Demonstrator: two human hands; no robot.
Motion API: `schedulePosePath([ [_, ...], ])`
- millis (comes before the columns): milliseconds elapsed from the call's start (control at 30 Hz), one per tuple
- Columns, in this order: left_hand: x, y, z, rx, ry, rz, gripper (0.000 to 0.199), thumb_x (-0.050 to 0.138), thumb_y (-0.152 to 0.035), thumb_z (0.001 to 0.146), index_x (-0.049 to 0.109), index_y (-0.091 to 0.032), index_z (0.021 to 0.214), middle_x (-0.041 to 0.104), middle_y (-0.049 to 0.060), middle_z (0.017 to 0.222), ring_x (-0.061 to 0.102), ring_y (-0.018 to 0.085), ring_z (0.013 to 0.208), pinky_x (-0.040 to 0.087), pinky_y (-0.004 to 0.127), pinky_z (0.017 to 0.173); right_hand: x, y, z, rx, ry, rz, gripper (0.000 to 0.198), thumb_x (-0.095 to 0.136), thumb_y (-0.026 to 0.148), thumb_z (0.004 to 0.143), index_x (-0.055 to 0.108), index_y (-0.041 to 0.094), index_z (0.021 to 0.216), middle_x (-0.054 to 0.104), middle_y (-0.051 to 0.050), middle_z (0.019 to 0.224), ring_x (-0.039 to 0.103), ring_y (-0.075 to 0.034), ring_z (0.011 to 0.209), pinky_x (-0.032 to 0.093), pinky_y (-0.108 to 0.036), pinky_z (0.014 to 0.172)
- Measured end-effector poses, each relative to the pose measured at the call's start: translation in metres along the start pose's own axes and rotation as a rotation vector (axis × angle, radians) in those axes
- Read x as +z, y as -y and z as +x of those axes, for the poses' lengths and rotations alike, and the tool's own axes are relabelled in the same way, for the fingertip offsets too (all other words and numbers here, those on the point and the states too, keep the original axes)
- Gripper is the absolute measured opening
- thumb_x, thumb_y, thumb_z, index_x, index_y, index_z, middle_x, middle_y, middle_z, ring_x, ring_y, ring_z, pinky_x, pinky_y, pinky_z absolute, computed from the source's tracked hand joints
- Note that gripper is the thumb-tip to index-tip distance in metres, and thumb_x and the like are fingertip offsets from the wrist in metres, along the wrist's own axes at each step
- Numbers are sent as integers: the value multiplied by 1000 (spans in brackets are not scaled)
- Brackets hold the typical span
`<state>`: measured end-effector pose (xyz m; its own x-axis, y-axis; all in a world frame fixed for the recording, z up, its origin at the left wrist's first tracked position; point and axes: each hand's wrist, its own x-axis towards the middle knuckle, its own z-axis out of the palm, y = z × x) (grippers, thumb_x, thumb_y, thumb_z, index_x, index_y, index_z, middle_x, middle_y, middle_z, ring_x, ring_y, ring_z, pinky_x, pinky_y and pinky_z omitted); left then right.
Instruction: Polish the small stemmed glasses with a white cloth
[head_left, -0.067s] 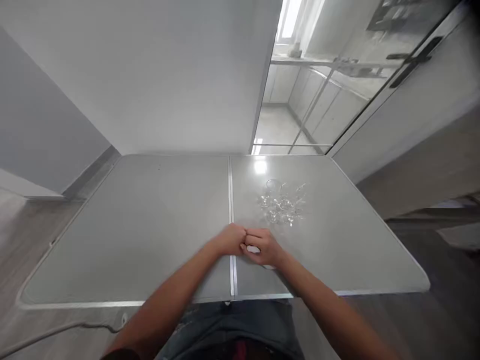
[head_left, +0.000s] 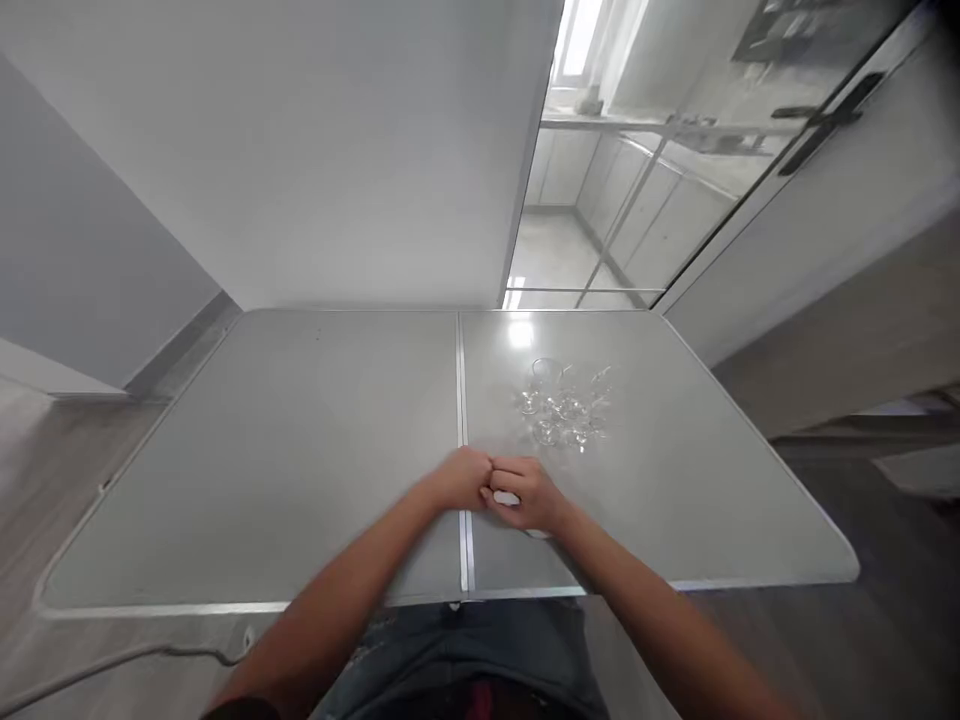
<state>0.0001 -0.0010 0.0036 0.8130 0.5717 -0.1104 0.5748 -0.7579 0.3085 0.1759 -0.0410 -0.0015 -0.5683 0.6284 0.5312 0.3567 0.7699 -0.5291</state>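
Observation:
My left hand (head_left: 465, 478) and my right hand (head_left: 523, 494) meet knuckle to knuckle on the folding table (head_left: 345, 420), just right of its middle seam. Both are closed. Between the thumb and fingers of the right hand shows a small white thing (head_left: 507, 498), maybe cloth or paper; a white edge also peeks out below that hand. The left fist hides whatever it holds, if anything. Beyond the right hand lies a loose heap of small clear, shiny pieces (head_left: 561, 415), with thin loops or rings among them; their kind is hard to make out.
A metal strip (head_left: 461, 385) divides the table top. A white wall (head_left: 360, 160) rises behind the far edge, with a glazed door (head_left: 637, 190) at the right. On the floor at lower left runs a grey cable (head_left: 150, 650).

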Motion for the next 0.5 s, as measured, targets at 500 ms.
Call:
schedulePosePath([
  [500,-9,-9,3,-185,-171,-277,10,64,-27,80,70,-22,87,74,2,81,66,19,73,39,27,61,-17,21,-1,184,-207,3,16,59,20,92,59,21,76,58,0,73,53,-13,65,40,-26,62],
])
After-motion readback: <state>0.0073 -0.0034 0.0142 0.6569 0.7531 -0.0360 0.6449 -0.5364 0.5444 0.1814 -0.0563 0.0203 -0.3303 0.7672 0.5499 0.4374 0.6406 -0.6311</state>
